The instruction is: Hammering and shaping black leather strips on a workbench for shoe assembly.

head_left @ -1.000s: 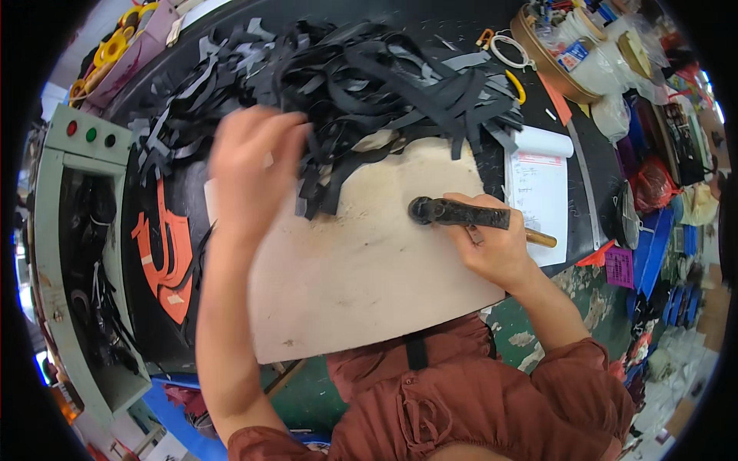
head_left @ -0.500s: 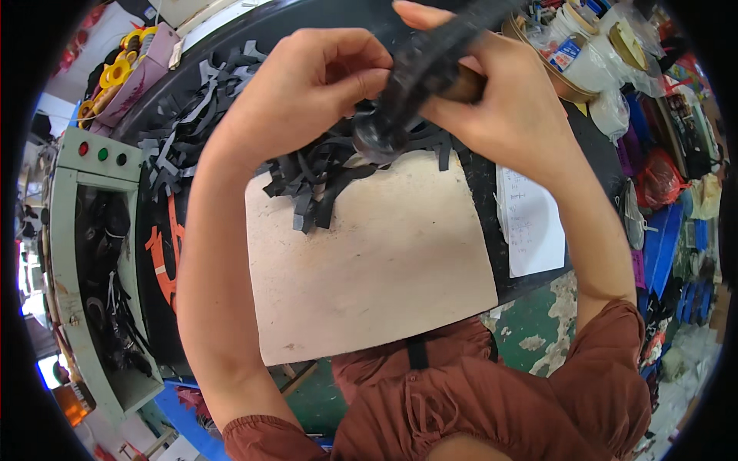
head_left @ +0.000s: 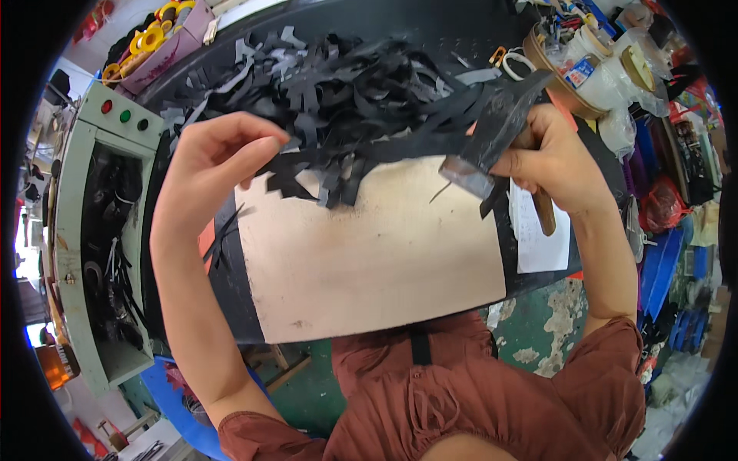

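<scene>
My left hand is at the left, thumb and fingers pinched at the end of a long black strip. The strip stretches across above the board towards my right hand. My right fingers are closed round a hammer with a brown wooden handle and a dark, shiny head. Whether those fingers also grip the strip is hidden. Beneath both hands lies a tan board. Black strips and cut pieces form a tangled heap behind it, some overlapping its far edge.
Right of the board lies a sheet of paper with handwriting. A round tan container with rolls and plastic bags stands at the far right. At the left are a pale green machine cabinet with buttons and a pink box holding yellow rolls.
My hands have moved apart, left hand leftwards and right hand rightwards and down with the hammer. The black strip now spans between them, and more of the heap shows.
</scene>
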